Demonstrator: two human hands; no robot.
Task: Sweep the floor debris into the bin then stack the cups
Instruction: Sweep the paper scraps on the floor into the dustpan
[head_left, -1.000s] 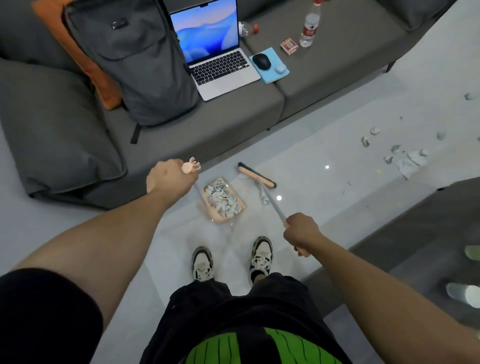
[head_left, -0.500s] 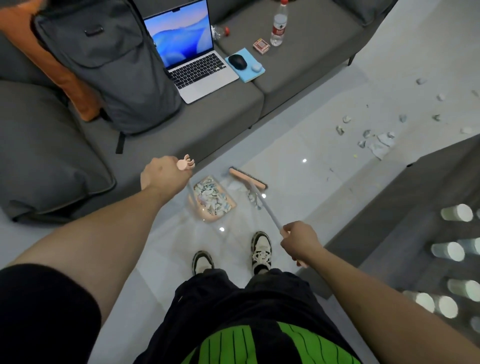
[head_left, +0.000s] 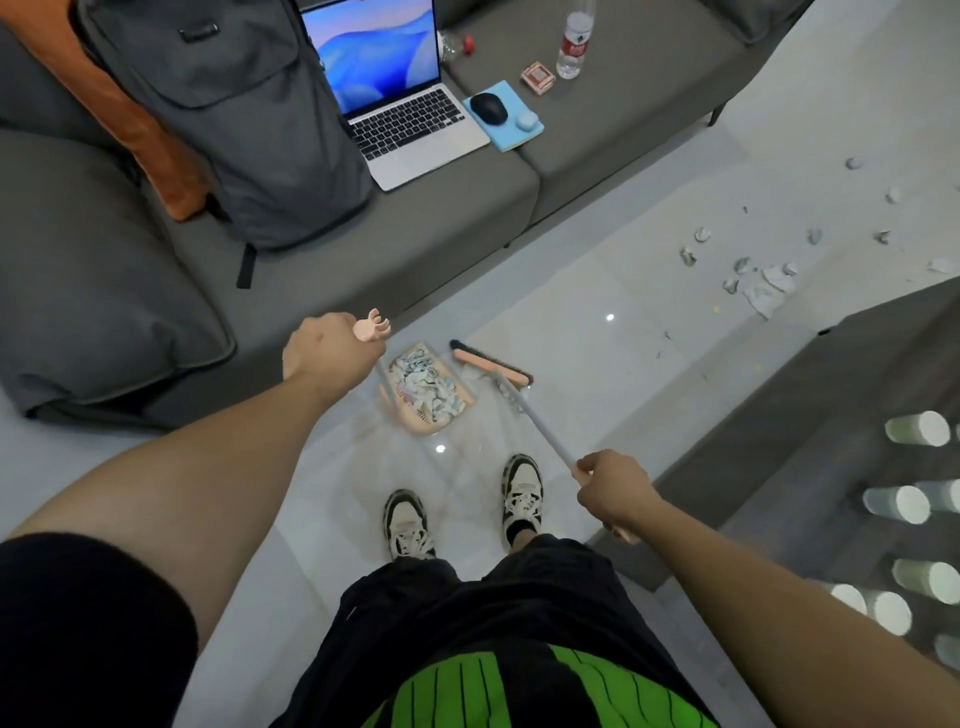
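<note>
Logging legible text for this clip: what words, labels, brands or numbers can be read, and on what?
None can be read.
Water bottle: red label, print too blurred.
Small red box: pattern only, too small.
Laptop: key legends too small; screen shows only wallpaper.

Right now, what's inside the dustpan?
The dustpan holds a heap of torn paper scraps, white and pale blue. They cover most of its floor, so anything beneath them cannot be seen.
</note>
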